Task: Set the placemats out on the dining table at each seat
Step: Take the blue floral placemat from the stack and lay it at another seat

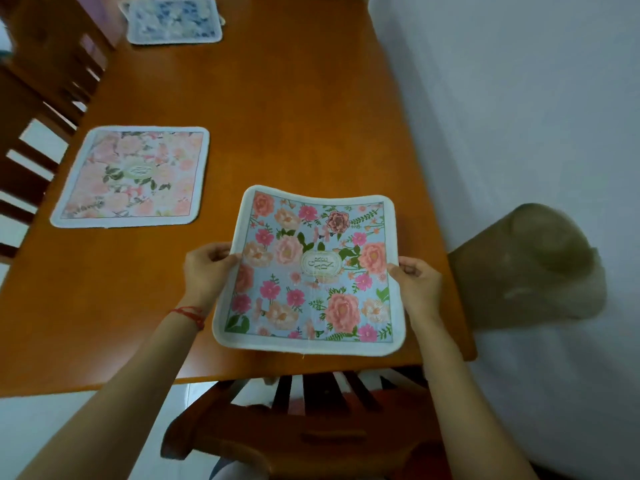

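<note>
A blue placemat with pink and peach flowers (311, 271) is over the near end of the wooden dining table (277, 116), its far edge bowed. My left hand (206, 271) grips its left edge and my right hand (417, 282) grips its right edge. A pale pink floral placemat (133, 176) lies flat by the table's left side. At the far end lies a blue-and-white placemat (173, 19) on top of others, whose edges show under it.
A wooden chair (311, 427) is tucked in at the near end, right below the held mat. More wooden chairs (38, 109) line the left side. A white wall runs along the table's right edge, with a brown rounded object (533, 268) against it.
</note>
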A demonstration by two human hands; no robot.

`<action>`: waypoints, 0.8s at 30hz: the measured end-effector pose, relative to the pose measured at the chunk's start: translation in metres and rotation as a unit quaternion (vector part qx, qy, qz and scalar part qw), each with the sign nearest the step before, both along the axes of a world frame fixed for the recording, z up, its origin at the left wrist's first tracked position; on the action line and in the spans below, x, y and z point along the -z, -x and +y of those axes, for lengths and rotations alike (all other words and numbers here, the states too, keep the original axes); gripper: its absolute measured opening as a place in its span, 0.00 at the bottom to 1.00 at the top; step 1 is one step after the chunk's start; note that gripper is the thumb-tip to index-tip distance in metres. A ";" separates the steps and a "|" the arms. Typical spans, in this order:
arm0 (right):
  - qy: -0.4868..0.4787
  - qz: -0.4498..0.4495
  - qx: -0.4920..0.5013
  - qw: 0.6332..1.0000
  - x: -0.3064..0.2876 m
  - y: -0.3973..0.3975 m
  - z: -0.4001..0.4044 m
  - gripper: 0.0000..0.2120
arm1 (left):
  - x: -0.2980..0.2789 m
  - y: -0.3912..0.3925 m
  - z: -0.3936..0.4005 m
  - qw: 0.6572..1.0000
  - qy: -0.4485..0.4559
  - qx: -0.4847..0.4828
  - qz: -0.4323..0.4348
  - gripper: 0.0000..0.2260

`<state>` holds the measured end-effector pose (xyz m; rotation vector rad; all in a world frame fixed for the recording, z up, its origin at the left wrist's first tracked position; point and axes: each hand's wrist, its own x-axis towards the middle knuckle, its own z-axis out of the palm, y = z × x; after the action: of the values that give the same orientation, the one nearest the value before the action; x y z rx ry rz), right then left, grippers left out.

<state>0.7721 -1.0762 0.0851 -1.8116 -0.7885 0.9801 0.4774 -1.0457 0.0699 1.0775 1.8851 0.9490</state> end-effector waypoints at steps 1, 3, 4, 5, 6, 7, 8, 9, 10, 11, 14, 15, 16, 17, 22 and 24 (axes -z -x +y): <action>0.006 0.001 -0.011 1.000 0.005 -0.002 0.006 0.06 | 0.003 -0.002 0.000 1.000 0.007 -0.008 0.001 0.07; 0.018 0.001 -0.028 0.999 0.015 -0.007 0.017 0.08 | 0.010 -0.006 -0.001 1.000 0.015 -0.025 0.006 0.06; 0.021 0.001 -0.035 0.999 0.020 -0.008 0.021 0.08 | 0.012 -0.007 -0.002 0.999 0.019 -0.032 0.009 0.07; 0.023 0.003 -0.040 0.999 0.025 -0.008 0.024 0.08 | 0.015 -0.008 -0.003 0.999 0.023 -0.038 0.012 0.08; 0.026 0.006 -0.043 0.999 0.030 -0.009 0.027 0.08 | 0.018 -0.009 -0.003 0.999 0.027 -0.042 0.015 0.08; 0.029 0.009 -0.045 0.999 0.035 -0.009 0.029 0.07 | 0.020 -0.009 -0.003 0.998 0.030 -0.047 0.019 0.08; 0.032 0.010 -0.047 0.998 0.040 -0.009 0.032 0.05 | 0.024 -0.009 -0.002 0.998 0.032 -0.051 0.022 0.08; 0.036 0.009 -0.050 0.998 0.045 -0.009 0.035 0.05 | 0.027 -0.009 -0.001 0.998 0.034 -0.055 0.024 0.09; 0.040 0.007 -0.053 0.998 0.049 -0.009 0.037 0.04 | 0.030 -0.009 0.000 0.997 0.037 -0.058 0.025 0.09; 0.042 0.004 -0.055 0.998 0.054 -0.009 0.040 0.04 | 0.033 -0.009 0.001 0.997 0.040 -0.059 0.026 0.09; 0.044 -0.009 -0.051 0.998 0.066 -0.006 0.046 0.06 | 0.042 -0.008 0.007 0.996 0.052 -0.062 0.027 0.10; 0.048 -0.014 -0.052 0.997 0.071 -0.005 0.047 0.07 | 0.044 -0.008 0.008 0.996 0.056 -0.064 0.027 0.11; 0.053 -0.021 -0.054 0.997 0.075 -0.003 0.048 0.07 | 0.046 -0.007 0.010 0.996 0.059 -0.066 0.030 0.11; 0.059 -0.026 -0.056 0.996 0.079 -0.002 0.048 0.07 | 0.049 -0.006 0.011 0.995 0.063 -0.066 0.034 0.11; 0.084 -0.081 -0.069 0.991 0.091 0.002 0.050 0.10 | 0.061 0.002 0.015 0.994 0.074 -0.065 0.056 0.12; 0.093 -0.113 -0.080 0.986 0.093 0.004 0.052 0.10 | 0.065 0.005 0.015 0.993 0.077 -0.063 0.062 0.12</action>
<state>0.7680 -1.0246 -0.0082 -2.0719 -1.0234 0.9866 0.4722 -1.0306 0.0050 0.9532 2.1123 0.8071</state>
